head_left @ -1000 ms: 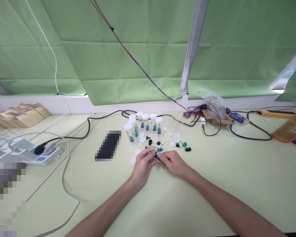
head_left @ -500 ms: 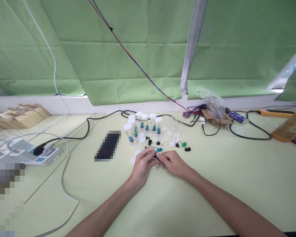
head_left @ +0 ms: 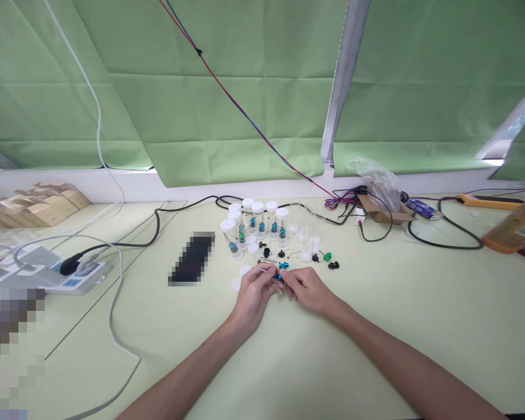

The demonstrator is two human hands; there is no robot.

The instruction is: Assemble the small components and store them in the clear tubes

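Observation:
Above the table's near middle, my left hand [head_left: 252, 294] is closed on a small blue fitting [head_left: 277, 277] with a thin metal rod [head_left: 259, 269] that sticks out to the left. My right hand [head_left: 307, 288] pinches the same fitting from the other side, and its fingertips meet those of the left. Just beyond the fingers lies another blue fitting [head_left: 283, 265]. Around it are black fittings [head_left: 266, 252], a green fitting [head_left: 328, 256] and white lids [head_left: 252, 247]. Farther back, several clear tubes with white lids [head_left: 258, 217] stand upright or tilted, with blue or green pieces inside.
Uncapped clear tubes [head_left: 306, 248] stand right of the lidded ones. A blurred dark rectangle [head_left: 192, 259] lies at left, near a power strip [head_left: 76, 277] with cables. At right are a cardboard box [head_left: 384, 214] with a plastic bag and an orange bottle [head_left: 516, 227].
Both hands stay in nearly the same place. Slightly more of the blue fitting shows between the fingertips, and the whole view has shifted a little.

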